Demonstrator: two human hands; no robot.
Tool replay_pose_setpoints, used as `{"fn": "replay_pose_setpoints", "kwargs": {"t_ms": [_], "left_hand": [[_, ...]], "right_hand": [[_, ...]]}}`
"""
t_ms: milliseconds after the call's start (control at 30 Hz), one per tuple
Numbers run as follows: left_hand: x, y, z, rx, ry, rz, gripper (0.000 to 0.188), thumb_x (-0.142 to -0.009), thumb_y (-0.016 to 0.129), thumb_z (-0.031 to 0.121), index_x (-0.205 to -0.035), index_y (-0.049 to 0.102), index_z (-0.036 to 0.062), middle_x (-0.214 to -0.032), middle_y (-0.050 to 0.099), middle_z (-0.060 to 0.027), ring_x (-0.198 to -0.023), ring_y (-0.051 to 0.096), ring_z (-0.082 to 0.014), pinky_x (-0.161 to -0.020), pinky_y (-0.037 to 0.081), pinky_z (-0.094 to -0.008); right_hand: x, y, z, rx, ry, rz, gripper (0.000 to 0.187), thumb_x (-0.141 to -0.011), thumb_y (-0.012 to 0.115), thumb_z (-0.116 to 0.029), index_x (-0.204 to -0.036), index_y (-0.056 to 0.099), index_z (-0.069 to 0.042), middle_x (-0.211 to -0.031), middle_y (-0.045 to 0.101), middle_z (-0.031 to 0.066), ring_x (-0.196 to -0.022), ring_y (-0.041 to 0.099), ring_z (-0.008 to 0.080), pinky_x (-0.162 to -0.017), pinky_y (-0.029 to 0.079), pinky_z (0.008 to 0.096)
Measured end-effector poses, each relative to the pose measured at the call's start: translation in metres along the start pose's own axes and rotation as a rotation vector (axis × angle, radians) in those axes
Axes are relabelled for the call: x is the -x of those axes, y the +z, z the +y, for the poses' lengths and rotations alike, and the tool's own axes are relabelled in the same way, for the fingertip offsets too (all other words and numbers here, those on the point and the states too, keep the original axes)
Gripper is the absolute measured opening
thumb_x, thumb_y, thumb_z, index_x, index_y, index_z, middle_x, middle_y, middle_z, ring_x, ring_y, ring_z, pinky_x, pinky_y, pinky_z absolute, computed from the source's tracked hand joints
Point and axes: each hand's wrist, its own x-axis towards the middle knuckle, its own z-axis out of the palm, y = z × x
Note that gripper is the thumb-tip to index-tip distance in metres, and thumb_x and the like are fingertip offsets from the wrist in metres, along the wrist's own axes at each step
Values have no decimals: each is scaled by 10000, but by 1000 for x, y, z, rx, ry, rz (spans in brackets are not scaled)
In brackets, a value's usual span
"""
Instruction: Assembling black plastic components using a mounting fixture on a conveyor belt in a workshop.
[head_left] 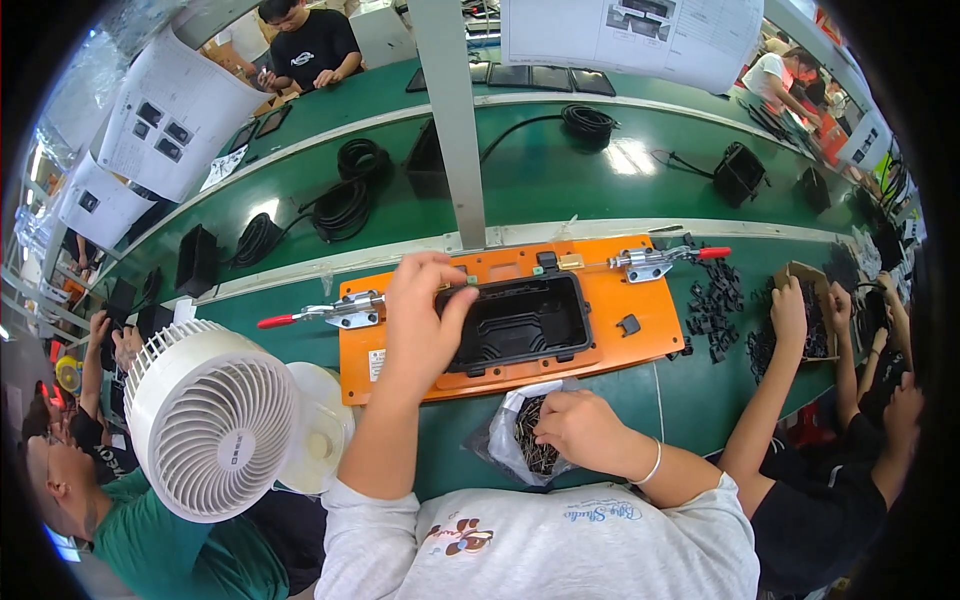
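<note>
A black rectangular plastic housing [522, 322] lies open side up in an orange fixture plate [640, 312]. My left hand [425, 300] is over its upper left corner, thumb and fingers curled close together beside a small green piece [472, 281]. Anything between those fingertips is too small to make out. In front of the fixture, a clear plastic bag [497, 440] holds many thin metal pins [535, 455]. My right hand [585, 430] reaches into the bag, its fingertips pinched among the pins. Another small black clip [628, 324] rests on the plate, right of the housing.
Red-handled toggle clamps [350, 310] [650, 262] flank the fixture. A white fan [225, 425] stands at left. Loose black clips [715, 310] lie at right, near a cardboard box [820, 340] and a co-worker's hands [788, 315]. Coiled black cables [340, 208] lie beyond a metal post [452, 130].
</note>
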Motion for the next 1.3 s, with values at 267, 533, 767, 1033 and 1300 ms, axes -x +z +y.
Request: {"fn": "replay_pose_setpoints", "kwargs": {"t_ms": [267,533,767,1033,1300], "left_hand": [[41,-10,42,45,198,-283,170,-717,759,82,-839,645,52,-801,619,-73,-782,601,-256,-695,435,-367],[56,9,55,249,72,-418,152,-785,724,127,-873,618,63,-832,627,-53,-769,612,-239,-740,403,-357],[51,5,51,296,92,-331,123,-718,741,13,-785,639,33,-746,628,-62,-664,624,-207,-623,429,-307],[49,-3,48,263,152,-568,104,-735,741,83,-763,643,62,-723,591,-47,-687,593,-222,-639,398,-343],[50,-19,43,-46,288,-774,87,-767,708,144,-787,663,72,-730,562,-54,-731,582,-257,-648,407,-368]], "right_hand": [[-12,-30,-11,-294,80,135,90,-733,746,-47,-811,702,-40,-830,646,73,-696,637,213,-629,515,308],[-24,-30,-12,-1169,154,525,129,-825,665,82,-940,651,27,-948,648,102,-862,620,152,-774,509,263],[-27,-30,-11,-1048,146,501,126,-821,675,70,-932,651,15,-940,645,103,-886,611,166,-798,485,277],[-13,-32,-8,-1008,180,426,88,-828,690,23,-912,664,17,-915,646,83,-858,606,153,-749,471,265],[-5,-46,-2,-453,90,125,125,-734,733,-8,-835,668,-43,-843,621,60,-826,612,236,-764,493,318]]}}
